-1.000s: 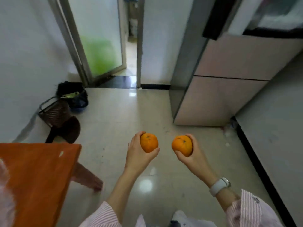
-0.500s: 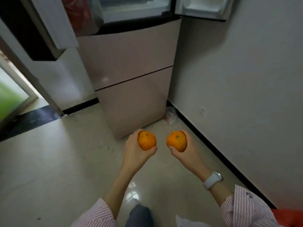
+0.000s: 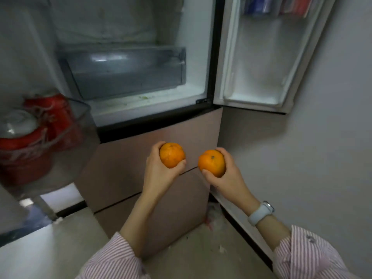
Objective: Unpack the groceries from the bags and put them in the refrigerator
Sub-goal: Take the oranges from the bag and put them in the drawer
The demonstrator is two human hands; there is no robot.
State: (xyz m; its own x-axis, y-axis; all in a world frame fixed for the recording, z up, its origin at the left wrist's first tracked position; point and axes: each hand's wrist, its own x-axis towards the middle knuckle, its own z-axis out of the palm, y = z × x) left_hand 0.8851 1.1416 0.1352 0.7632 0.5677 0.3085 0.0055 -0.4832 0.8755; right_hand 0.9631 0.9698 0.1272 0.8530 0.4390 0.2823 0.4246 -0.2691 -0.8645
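Note:
My left hand grips one orange, and my right hand grips a second orange. Both are held side by side, apart, in front of the refrigerator's pink lower drawers. Above them the refrigerator stands with both upper doors open. Inside sits a clear crisper drawer that looks empty, on a white floor with a few green crumbs.
The left door's shelf holds red packets and a lidded pot wrapped in red. The right door swings against the grey wall, with coloured packs in its top rack. A crumpled wrapper lies on the floor by the refrigerator's right corner.
My view has swung from the doorway and table to the refrigerator and risen into its open compartment. Both hands kept their oranges and came closer to the fridge front.

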